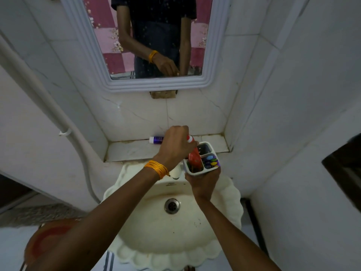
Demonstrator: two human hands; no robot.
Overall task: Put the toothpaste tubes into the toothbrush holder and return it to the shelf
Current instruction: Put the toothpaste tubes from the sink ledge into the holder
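My right hand [203, 182] grips the white toothbrush holder [212, 148] from below, above the sink's back edge. The holder has several compartments; one holds colourful toothbrush ends. My left hand [175, 145], with orange threads at the wrist, is closed on a red and white toothpaste tube [194, 157] whose lower end sits in the holder's near left compartment. A purple and white toothpaste tube [156, 139] lies on the marble shelf [134, 151] behind my left hand, partly hidden by it.
A cream scalloped sink [175, 231] with a metal drain [172, 205] lies below the hands. A white-framed mirror [214, 55] hangs above the shelf. Tiled walls close in on both sides. A white pipe [64, 122] runs down the left wall.
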